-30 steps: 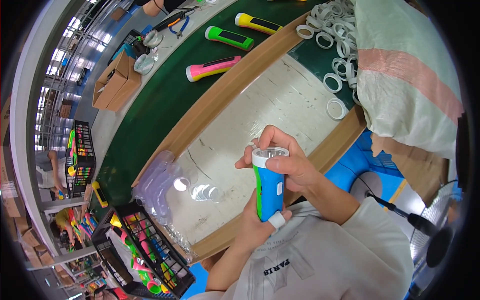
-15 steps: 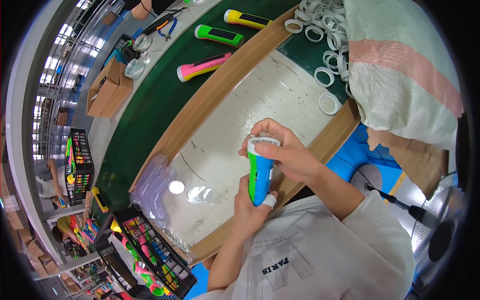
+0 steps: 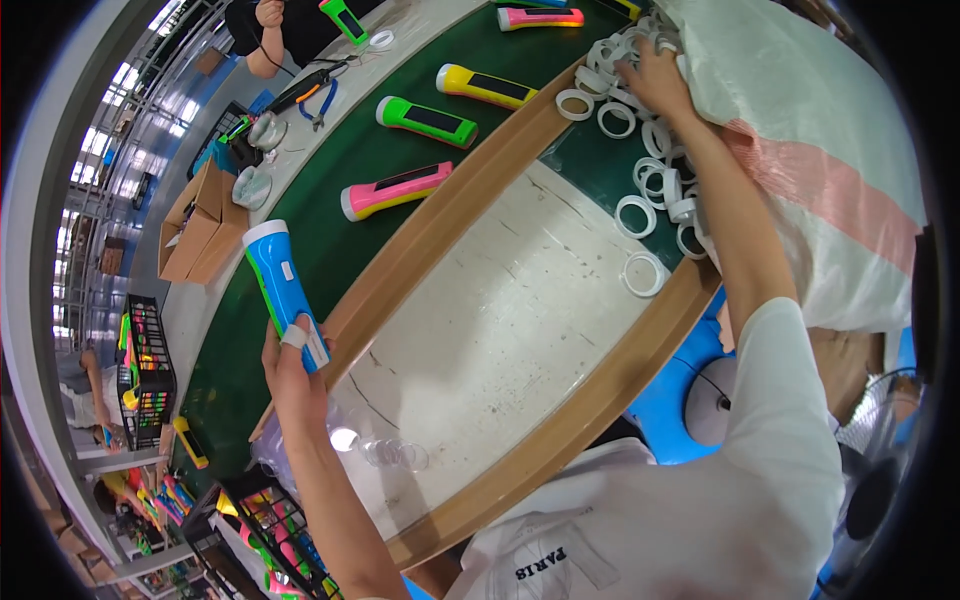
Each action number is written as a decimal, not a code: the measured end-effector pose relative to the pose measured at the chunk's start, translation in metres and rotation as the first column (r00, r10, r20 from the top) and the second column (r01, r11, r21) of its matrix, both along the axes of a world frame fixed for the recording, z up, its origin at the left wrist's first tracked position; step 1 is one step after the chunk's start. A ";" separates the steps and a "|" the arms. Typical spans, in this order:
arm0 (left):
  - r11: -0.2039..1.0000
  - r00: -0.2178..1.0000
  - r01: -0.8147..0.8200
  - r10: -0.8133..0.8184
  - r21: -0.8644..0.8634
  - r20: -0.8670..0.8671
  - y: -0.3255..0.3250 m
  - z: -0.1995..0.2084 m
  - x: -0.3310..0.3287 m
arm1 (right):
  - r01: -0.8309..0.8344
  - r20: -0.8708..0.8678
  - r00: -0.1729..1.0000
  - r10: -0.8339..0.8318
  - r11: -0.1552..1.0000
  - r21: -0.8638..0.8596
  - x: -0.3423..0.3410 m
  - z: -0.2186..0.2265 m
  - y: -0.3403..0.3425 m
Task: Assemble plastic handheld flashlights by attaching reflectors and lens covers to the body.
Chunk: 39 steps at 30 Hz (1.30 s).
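Note:
My left hand [image 3: 296,378] is closed around the lower end of a blue and green flashlight [image 3: 277,272]. Its white-rimmed head points up and away, over the green belt. A white wrap covers my left thumb. Far to the right, my right hand [image 3: 657,82] reaches into a heap of white plastic rings [image 3: 616,121], thumb and fingers apart among them. Whether it touches one ring in particular is hard to see. A ring [image 3: 643,273] lies apart from the heap, at the right end of the pale work board [image 3: 500,310].
Several flashlights, such as a pink one [image 3: 398,190], lie on the green belt [image 3: 225,345] beyond the cardboard edging [image 3: 445,185]. A white woven sack [image 3: 800,110] stands right. Clear lens discs [image 3: 395,455] and a black crate [image 3: 270,535] are at lower left. Across the belt, a person's hand [image 3: 270,14] shows.
My hands have separated: the left carried the flashlight left over the belt, while the right let go of its head and went to the rings. More flashlights show at the far end of the belt.

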State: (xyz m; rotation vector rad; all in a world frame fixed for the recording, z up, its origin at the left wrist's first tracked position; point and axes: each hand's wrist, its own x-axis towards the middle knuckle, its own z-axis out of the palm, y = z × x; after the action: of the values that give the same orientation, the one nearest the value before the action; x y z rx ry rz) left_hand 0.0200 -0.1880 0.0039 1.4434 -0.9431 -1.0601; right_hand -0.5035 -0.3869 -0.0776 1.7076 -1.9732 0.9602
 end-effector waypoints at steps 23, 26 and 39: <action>0.977 0.980 0.183 -0.190 0.109 0.057 0.042 -0.037 0.032 | -0.302 0.254 0.953 0.167 0.621 0.723 0.055 0.023 0.054; 0.964 0.967 0.252 -0.255 0.090 0.025 0.058 -0.029 0.019 | -0.191 0.129 0.982 0.140 0.714 0.674 0.075 0.014 0.092; 0.980 0.901 0.153 -0.085 -0.129 0.425 0.066 -0.061 -0.048 | -0.480 0.141 0.866 0.479 0.718 0.504 0.092 0.128 0.049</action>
State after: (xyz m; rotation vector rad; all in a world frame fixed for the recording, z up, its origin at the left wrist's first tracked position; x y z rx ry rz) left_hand -0.0278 -0.1224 -0.0569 1.5218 -1.4073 -0.7495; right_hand -0.4117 -0.3379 0.0504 2.6250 -1.9398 0.5713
